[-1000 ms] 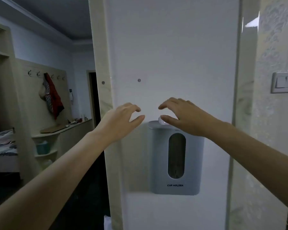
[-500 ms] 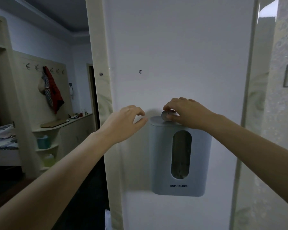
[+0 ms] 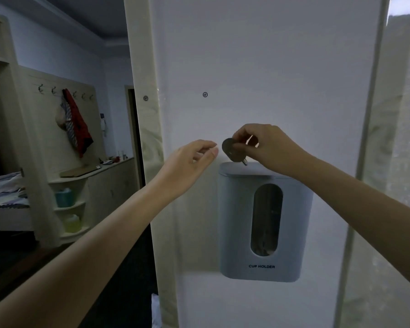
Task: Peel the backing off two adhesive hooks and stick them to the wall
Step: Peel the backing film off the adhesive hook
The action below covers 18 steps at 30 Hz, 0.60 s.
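Note:
My right hand (image 3: 268, 147) pinches a small round adhesive hook (image 3: 232, 150), greyish and translucent, with a short metal prong pointing down. It hangs just above the top of the grey cup holder (image 3: 237, 233) mounted on the white wall panel (image 3: 258, 67). My left hand (image 3: 192, 162) hovers just left of the hook with fingers curled and apart, holding nothing; its fingertips are a short gap from the disc. I cannot see a second hook.
Two small round stickers (image 3: 205, 94) sit on the panel and on the marbled trim (image 3: 145, 98) to its left. A glossy patterned wall stands at the right. At the far left is a room with a coat rack (image 3: 74, 119) and shelves.
My right hand has lifted the hook off the top of the cup holder and raised it slightly. My left hand has edged closer to it.

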Available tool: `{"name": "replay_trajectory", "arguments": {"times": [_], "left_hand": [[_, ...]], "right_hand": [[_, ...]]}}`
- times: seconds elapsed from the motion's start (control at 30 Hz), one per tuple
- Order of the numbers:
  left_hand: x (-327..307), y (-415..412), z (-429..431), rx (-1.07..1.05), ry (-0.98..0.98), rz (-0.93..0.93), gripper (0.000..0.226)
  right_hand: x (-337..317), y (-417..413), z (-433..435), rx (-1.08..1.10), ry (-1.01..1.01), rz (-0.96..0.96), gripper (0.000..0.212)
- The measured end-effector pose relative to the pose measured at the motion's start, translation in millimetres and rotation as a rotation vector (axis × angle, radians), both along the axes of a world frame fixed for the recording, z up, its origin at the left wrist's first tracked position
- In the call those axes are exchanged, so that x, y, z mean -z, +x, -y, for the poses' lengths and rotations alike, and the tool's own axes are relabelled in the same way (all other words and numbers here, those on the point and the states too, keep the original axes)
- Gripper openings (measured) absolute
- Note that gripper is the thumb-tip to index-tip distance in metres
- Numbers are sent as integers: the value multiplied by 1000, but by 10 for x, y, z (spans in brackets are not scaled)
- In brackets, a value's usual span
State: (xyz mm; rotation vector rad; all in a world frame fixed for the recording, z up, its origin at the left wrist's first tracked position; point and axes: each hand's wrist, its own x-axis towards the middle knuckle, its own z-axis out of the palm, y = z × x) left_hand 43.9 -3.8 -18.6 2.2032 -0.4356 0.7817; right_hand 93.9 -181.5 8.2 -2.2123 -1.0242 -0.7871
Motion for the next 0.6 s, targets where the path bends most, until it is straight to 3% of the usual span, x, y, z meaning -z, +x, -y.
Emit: {"name": "replay_trajectory", "arguments": {"times": [0.23, 0.37, 0.6], "left_hand": [[-7, -119, 46, 211, -210, -145, 28], [13, -220, 26, 388, -312, -252, 35], [137, -325, 25, 580, -429, -436, 36]], "right_hand": [[47, -269, -90, -280, 279, -376, 7], [142, -352, -107, -412, 396, -564, 19], [311, -458, -169, -468, 416, -585, 19]]}}
